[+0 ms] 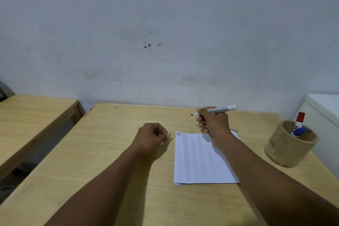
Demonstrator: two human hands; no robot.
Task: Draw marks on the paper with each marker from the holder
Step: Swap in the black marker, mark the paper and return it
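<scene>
A white sheet of paper (198,159) lies on the wooden table (110,152), with three short marks (178,133) in red, blue and black at its top left corner. My right hand (213,122) holds an uncapped black whiteboard marker (220,109) above the paper's far edge, tip pointing left. My left hand (153,135) rests left of the paper, fingers curled around something small and dark, probably the cap. A round wooden holder (288,150) at the right contains a red-capped marker (300,119) and a blue-capped marker (299,131).
A second wooden table (33,113) stands to the left across a gap. A white box or cabinet (324,108) sits behind the holder at the right edge. A grey wall (165,33) rises right behind the table.
</scene>
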